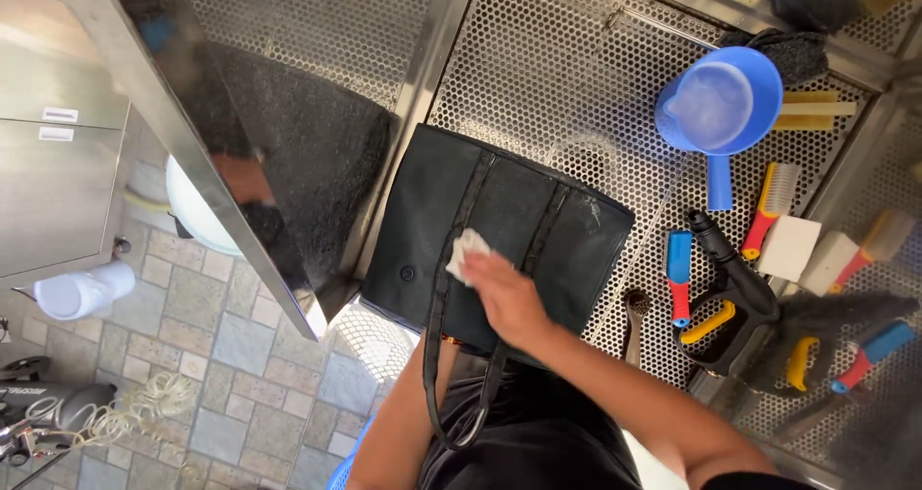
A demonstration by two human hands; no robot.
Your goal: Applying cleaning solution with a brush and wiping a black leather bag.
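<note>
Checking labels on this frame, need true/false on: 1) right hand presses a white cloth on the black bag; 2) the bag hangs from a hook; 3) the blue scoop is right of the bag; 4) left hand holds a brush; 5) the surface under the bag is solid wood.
1) True: the right hand presses a white cloth on the black bag.
2) False: it lies flat on the perforated metal table.
3) True: the blue scoop sits to its right.
4) False: the left hand is hidden beneath the bag; the brushes lie untouched.
5) False: it is perforated metal.
</note>
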